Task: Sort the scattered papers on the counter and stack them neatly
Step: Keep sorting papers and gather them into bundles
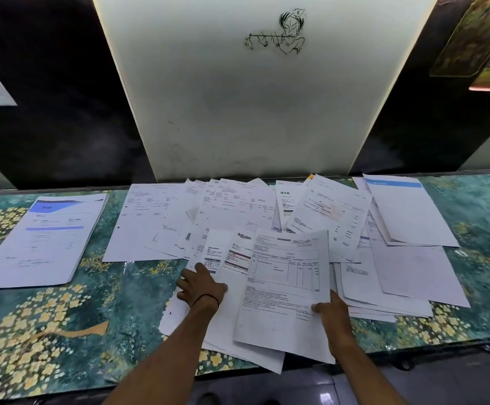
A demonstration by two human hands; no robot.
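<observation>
- Left of frame: a neat blue-headed stack [42, 238] lies on the floral counter [62, 331], well apart from both hands.
- Lower centre: the left hand [201, 286], fingers spread flat, presses overlapping scattered papers [238, 211].
- The right hand [333, 312] pinches a tabled invoice sheet [284, 282] at its lower edge, thumb on top.

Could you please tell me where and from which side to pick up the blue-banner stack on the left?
Probably its near short edge, approached from the front of the counter with the left hand, since the right hand pinches the invoice sheet. The blue-banner stack lies flat, apart from the other papers, nothing overlapping it; its sheets fan slightly, so pinch them all.
</observation>
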